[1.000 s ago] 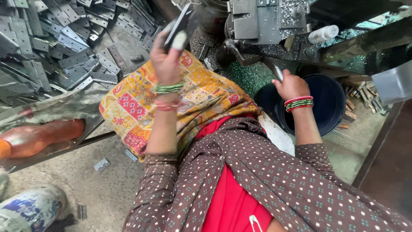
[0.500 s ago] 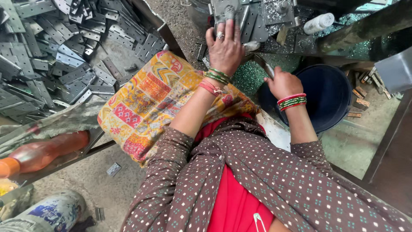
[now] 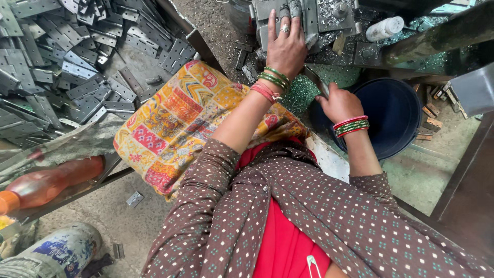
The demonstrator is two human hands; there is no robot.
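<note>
Moved forward since a second ago: left hand (image 3: 286, 49), then raised over the patterned cloth (image 3: 177, 116) with a flat metal piece between the fingers, now laid flat on the grey metal machine (image 3: 314, 15) at the top of the view, fingers spread wide and straight, palm down, no piece visible under it (whether anything lies beneath the palm cannot be told). Ring on one finger, green and red bangles (image 3: 270, 82) at the wrist. Right hand (image 3: 339, 103), hardly shifted, closed in a loose fist around a thin dark metal handle (image 3: 315, 82) slanting up toward the machine, just beside the left wrist; red and green bangles on that wrist too. Below and right of the right hand, a dark blue bucket (image 3: 396, 113) on the floor, its rim just beside the wrist. Between the two forearms, a heap of green-tinted metal shavings (image 3: 303, 95) under the machine edge. Upper left, well apart from both hands, a big pile of flat grey hinge plates (image 3: 56, 62) with punched holes, spreading up to the edge of the patterned cloth. More such plates (image 3: 242, 56) lying loose near the machine, left of the left wrist. A white plastic bottle (image 3: 383, 28) lying on the machine, right of the left hand. Lower left, an orange bottle (image 3: 49, 183) on its side under clear wrapping.
</note>
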